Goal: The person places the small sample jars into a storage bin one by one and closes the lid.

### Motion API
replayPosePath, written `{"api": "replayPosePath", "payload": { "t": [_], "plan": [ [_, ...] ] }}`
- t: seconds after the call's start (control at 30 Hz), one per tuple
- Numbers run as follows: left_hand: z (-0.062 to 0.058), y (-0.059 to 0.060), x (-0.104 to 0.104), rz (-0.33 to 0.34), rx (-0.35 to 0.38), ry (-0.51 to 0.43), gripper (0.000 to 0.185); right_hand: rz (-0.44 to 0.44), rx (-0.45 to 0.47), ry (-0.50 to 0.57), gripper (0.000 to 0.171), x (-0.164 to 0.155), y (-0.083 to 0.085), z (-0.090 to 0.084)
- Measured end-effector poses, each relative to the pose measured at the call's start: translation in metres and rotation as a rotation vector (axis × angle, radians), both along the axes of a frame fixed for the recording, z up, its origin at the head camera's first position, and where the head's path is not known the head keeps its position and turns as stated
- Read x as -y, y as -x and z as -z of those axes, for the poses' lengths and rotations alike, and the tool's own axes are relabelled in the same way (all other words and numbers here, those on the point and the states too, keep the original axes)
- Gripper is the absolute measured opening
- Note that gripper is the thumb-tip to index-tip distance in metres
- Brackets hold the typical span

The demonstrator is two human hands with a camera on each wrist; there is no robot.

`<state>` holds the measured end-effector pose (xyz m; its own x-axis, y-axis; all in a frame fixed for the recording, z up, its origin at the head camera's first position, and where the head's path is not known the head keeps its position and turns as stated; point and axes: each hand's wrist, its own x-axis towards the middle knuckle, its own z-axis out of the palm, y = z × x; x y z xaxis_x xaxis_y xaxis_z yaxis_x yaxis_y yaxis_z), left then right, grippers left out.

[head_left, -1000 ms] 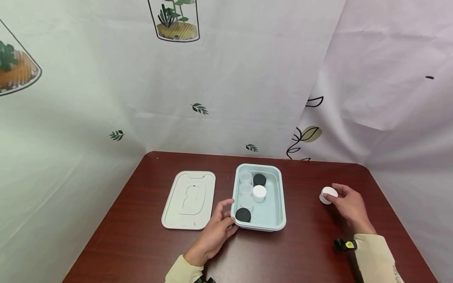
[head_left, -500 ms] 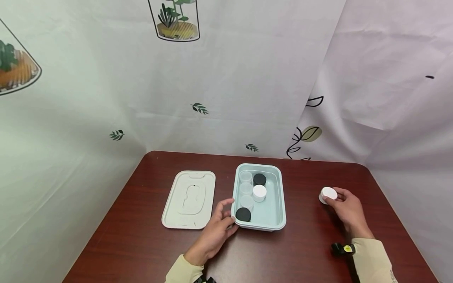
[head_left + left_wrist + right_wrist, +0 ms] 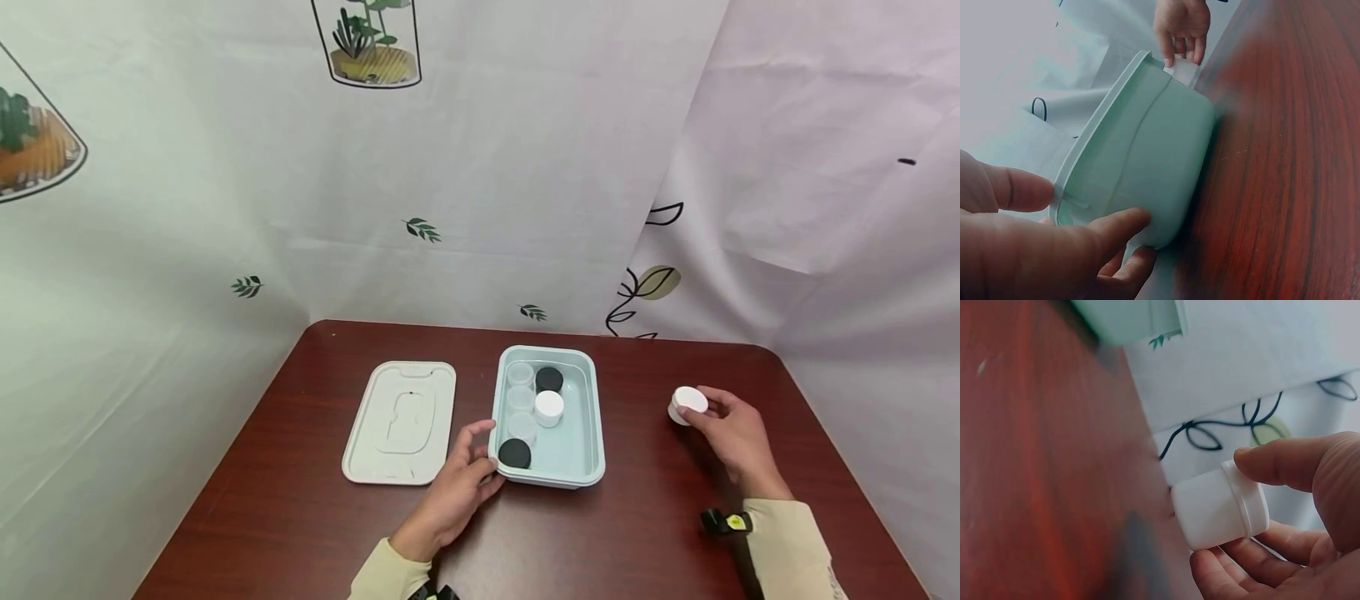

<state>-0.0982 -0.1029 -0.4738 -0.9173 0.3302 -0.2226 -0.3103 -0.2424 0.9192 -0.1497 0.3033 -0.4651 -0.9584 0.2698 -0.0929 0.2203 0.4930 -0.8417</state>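
A pale green tray (image 3: 592,421) (image 3: 1147,150) sits mid-table and holds several small jars: clear ones, two black-lidded jars (image 3: 515,454) and a white-lidded one (image 3: 549,406). My left hand (image 3: 465,479) (image 3: 1085,237) grips the tray's near left corner, thumb over the rim and fingers against the outer wall. My right hand (image 3: 731,433) (image 3: 1285,512) pinches a small white jar (image 3: 686,404) (image 3: 1219,509) between thumb and fingers, tilted and lifted off the table to the right of the tray.
The tray's pale lid (image 3: 401,421) lies flat on the dark red table (image 3: 300,517), left of the tray. Printed white curtains (image 3: 487,183) close in the back and both sides. The table's right edge runs just beyond my right hand.
My right hand has lifted the white jar and carried it a little left toward the tray. The left hand and the tray have stayed put.
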Motion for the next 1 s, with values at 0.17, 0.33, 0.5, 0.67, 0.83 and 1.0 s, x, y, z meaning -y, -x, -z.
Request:
{"api": "replayPosePath", "payload": {
  "t": [0.17, 0.33, 0.5, 0.67, 0.83, 1.0],
  "plan": [
    [0.0, 0.0, 0.0, -0.002, -0.001, -0.007, 0.057, -0.038, -0.073, -0.019, 0.067, 0.01, 0.0, -0.016],
    [0.0, 0.0, 0.001, -0.002, -0.005, -0.009, 0.057, -0.074, -0.123, -0.074, 0.066, 0.02, 0.001, -0.035],
    [0.0, 0.0, 0.001, 0.0, -0.004, -0.007, 0.057, -0.111, -0.144, -0.116, 0.065, 0.035, 0.004, -0.051],
    [-0.001, 0.0, 0.002, 0.001, -0.003, -0.006, 0.057, -0.172, -0.162, -0.155, 0.064, 0.055, 0.005, -0.063],
    [-0.001, 0.0, 0.002, -0.001, -0.002, -0.005, 0.057, -0.242, -0.174, -0.167, 0.059, 0.076, 0.004, -0.071],
    [0.0, 0.0, 0.003, 0.0, -0.001, -0.006, 0.057, -0.306, -0.165, -0.167, 0.054, 0.098, 0.001, -0.069]
  ]
}}
